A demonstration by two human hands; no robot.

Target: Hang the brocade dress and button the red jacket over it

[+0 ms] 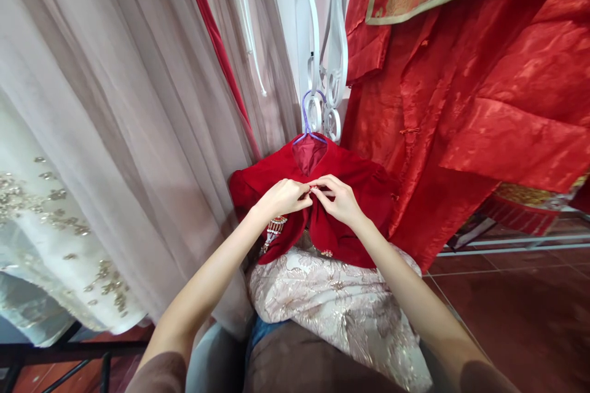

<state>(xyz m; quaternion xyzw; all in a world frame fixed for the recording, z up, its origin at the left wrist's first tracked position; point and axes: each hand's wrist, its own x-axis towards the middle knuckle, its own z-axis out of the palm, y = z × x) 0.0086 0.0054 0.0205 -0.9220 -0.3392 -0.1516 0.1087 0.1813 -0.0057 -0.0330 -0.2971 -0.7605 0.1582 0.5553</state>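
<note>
A short red velvet jacket hangs on a purple hanger, its front facing me. My left hand has its fingers closed in a pinch at the jacket's front opening, just below the collar. From the other side my right hand pinches the opposite front edge, fingertips almost touching the left ones. A small red and light fastening shows between the fingertips; its exact shape is mostly hidden. A beaded tassel ornament hangs on the jacket below my left hand.
Cream brocade fabric with a shiny floral pattern lies below the jacket, over my lap. The hanger hooks onto a white scrolled metal stand. Sheer pinkish curtains hang at left, near a beaded white gown. Red satin garments hang at right.
</note>
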